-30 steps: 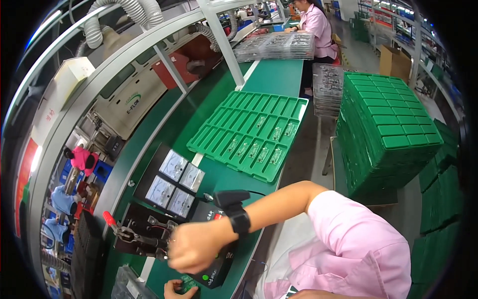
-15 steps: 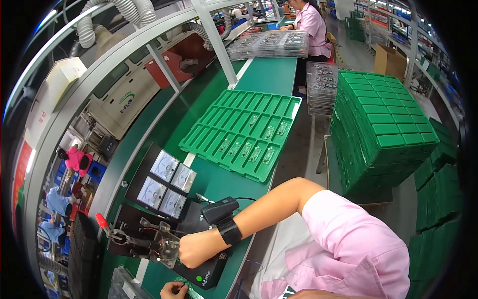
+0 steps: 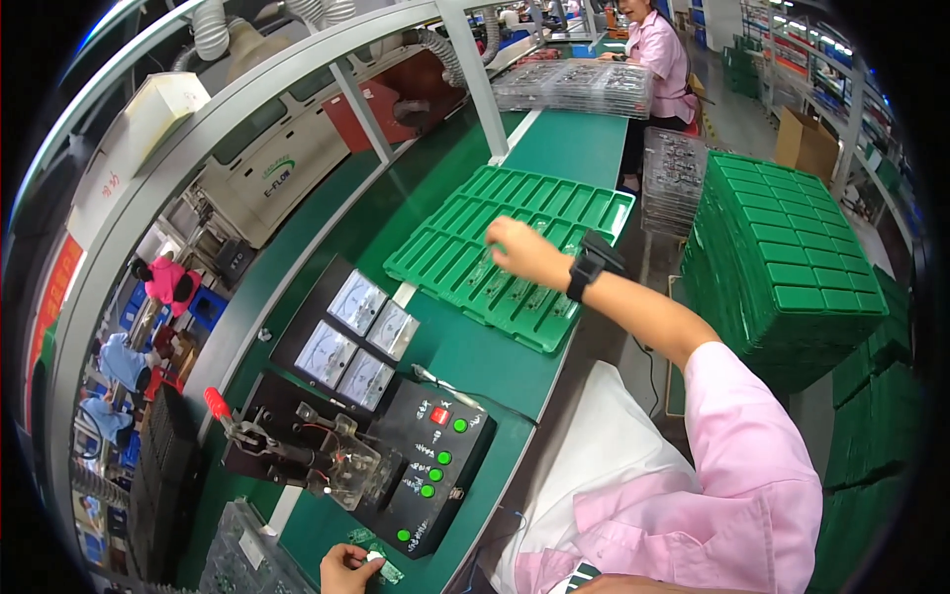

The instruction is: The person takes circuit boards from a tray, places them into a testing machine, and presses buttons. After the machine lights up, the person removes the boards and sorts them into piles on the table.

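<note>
My left hand (image 3: pixel 346 569) is at the lower edge of the view, thumb and fingers closed on a small green circuit board (image 3: pixel 388 570). My right hand (image 3: pixel 517 249), wearing a black wrist strap (image 3: pixel 586 275), reaches over the green compartment tray (image 3: pixel 450 223). Its fingers are curled together, and whatever they may hold is hidden beneath them. Several small circuit boards lie in the tray's compartments near this hand. Between my hands stands a test fixture with a red-handled toggle clamp (image 3: pixel 237 421) and a black control box (image 3: pixel 435 475) with green buttons.
Four-dial meter panel (image 3: pixel 341 337) stands behind the fixture. A dark plastic tray (image 3: pixel 247 559) is left of my left hand. Stacked green trays (image 3: pixel 792 247) rise at the right. Clear trays (image 3: pixel 574 87) lie at the bench's far end, near a person in pink (image 3: pixel 661 59).
My right hand has moved from the clamp fixture up and right to over the green tray, uncovering the control box. My left hand stays low by the circuit board. The view has shifted slightly.
</note>
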`<state>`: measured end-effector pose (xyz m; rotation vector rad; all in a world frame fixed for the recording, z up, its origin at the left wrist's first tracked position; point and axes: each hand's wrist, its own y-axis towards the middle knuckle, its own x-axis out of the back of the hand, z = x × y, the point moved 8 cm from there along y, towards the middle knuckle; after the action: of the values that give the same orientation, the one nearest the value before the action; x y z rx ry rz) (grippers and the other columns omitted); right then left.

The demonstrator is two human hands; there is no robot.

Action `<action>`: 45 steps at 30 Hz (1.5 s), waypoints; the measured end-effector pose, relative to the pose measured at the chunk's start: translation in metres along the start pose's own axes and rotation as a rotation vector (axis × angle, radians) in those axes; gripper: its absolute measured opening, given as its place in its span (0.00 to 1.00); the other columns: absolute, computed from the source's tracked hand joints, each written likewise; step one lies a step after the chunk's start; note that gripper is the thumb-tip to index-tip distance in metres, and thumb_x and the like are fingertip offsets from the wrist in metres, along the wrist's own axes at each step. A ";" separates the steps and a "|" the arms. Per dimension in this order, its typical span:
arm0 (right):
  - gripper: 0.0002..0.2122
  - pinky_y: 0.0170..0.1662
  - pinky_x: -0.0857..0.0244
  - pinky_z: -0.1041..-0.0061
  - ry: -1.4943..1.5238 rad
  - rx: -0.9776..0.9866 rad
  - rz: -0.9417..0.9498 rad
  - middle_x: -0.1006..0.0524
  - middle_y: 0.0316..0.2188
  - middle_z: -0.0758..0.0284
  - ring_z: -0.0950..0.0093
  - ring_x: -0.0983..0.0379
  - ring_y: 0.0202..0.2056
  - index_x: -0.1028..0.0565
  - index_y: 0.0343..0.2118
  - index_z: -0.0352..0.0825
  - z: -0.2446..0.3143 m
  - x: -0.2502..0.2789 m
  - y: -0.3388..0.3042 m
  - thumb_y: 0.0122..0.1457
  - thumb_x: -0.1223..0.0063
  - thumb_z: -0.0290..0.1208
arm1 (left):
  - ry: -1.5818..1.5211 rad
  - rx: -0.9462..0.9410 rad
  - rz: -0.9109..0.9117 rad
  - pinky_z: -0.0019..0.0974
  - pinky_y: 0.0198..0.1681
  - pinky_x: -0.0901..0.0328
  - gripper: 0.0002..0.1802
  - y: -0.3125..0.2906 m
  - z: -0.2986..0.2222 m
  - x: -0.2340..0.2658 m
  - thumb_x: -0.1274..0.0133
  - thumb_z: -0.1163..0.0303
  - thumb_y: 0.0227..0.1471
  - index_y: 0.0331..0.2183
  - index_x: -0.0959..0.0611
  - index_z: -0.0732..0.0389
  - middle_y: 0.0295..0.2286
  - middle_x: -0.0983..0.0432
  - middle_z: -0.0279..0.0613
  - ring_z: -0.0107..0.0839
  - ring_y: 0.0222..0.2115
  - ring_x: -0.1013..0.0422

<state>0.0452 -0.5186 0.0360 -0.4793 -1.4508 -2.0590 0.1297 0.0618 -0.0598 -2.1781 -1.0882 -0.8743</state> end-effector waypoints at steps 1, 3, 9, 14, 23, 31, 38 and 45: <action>0.10 0.45 0.32 0.60 -0.106 -0.144 0.091 0.27 0.40 0.56 0.58 0.29 0.43 0.25 0.35 0.30 -0.044 -0.007 -0.001 0.49 0.52 0.22 | -0.029 0.039 0.023 0.25 0.26 0.40 0.11 0.000 0.001 -0.001 0.36 0.75 0.46 0.28 0.24 0.64 0.20 0.31 0.31 0.19 0.22 0.37; 0.12 0.49 0.34 0.55 -0.209 -0.288 0.179 0.27 0.45 0.57 0.59 0.30 0.48 0.25 0.40 0.32 -0.081 -0.005 -0.011 0.52 0.51 0.26 | -0.080 0.013 0.029 0.24 0.26 0.40 0.10 -0.003 -0.010 0.000 0.37 0.75 0.47 0.28 0.24 0.64 0.20 0.32 0.30 0.19 0.22 0.38; 0.25 0.60 0.63 0.33 -0.370 -0.374 0.451 0.39 0.62 0.64 0.58 0.46 0.63 0.32 0.56 0.42 -0.112 -0.011 -0.040 0.62 0.61 0.52 | -0.328 -0.018 0.025 0.23 0.27 0.43 0.09 -0.010 -0.030 0.007 0.42 0.78 0.52 0.28 0.28 0.61 0.24 0.37 0.28 0.17 0.25 0.40; 0.27 0.62 0.68 0.33 -0.287 -0.300 0.497 0.42 0.65 0.65 0.54 0.53 0.66 0.34 0.59 0.43 -0.109 -0.016 -0.038 0.64 0.65 0.56 | -0.370 -0.050 -0.178 0.28 0.34 0.37 0.05 -0.012 -0.019 0.025 0.44 0.74 0.54 0.34 0.24 0.62 0.29 0.29 0.35 0.25 0.30 0.33; 0.26 0.62 0.57 0.42 -0.203 -0.219 0.408 0.37 0.61 0.60 0.55 0.45 0.62 0.32 0.56 0.38 -0.093 -0.021 -0.022 0.62 0.57 0.52 | -0.246 -0.102 -0.440 0.33 0.34 0.37 0.09 0.005 -0.033 0.041 0.50 0.73 0.56 0.39 0.25 0.65 0.29 0.28 0.39 0.28 0.29 0.33; 0.21 0.57 0.42 0.63 0.053 0.072 0.339 0.30 0.49 0.59 0.59 0.35 0.52 0.28 0.47 0.35 0.023 0.060 -0.100 0.51 0.37 0.36 | -0.264 -0.007 -0.494 0.27 0.40 0.39 0.09 -0.009 -0.066 0.040 0.53 0.73 0.58 0.41 0.25 0.65 0.32 0.29 0.34 0.23 0.33 0.35; 0.16 0.46 0.40 0.66 0.028 0.079 0.109 0.28 0.33 0.66 0.65 0.32 0.37 0.24 0.30 0.35 0.023 0.069 -0.133 0.41 0.29 0.36 | -0.077 -0.254 -0.555 0.30 0.44 0.36 0.13 0.000 -0.091 0.027 0.53 0.72 0.59 0.44 0.25 0.67 0.35 0.26 0.37 0.27 0.36 0.30; 0.16 0.42 0.41 0.68 0.063 0.168 0.131 0.28 0.29 0.67 0.66 0.33 0.35 0.26 0.27 0.36 0.059 0.054 -0.136 0.41 0.29 0.37 | -0.185 -0.202 -0.688 0.34 0.46 0.34 0.15 -0.001 -0.078 0.042 0.54 0.76 0.59 0.48 0.24 0.67 0.41 0.22 0.47 0.33 0.41 0.25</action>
<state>-0.0847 -0.4426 -0.0109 -0.4252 -1.4987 -1.8170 0.1242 0.0273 0.0216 -2.0827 -1.9808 -1.1157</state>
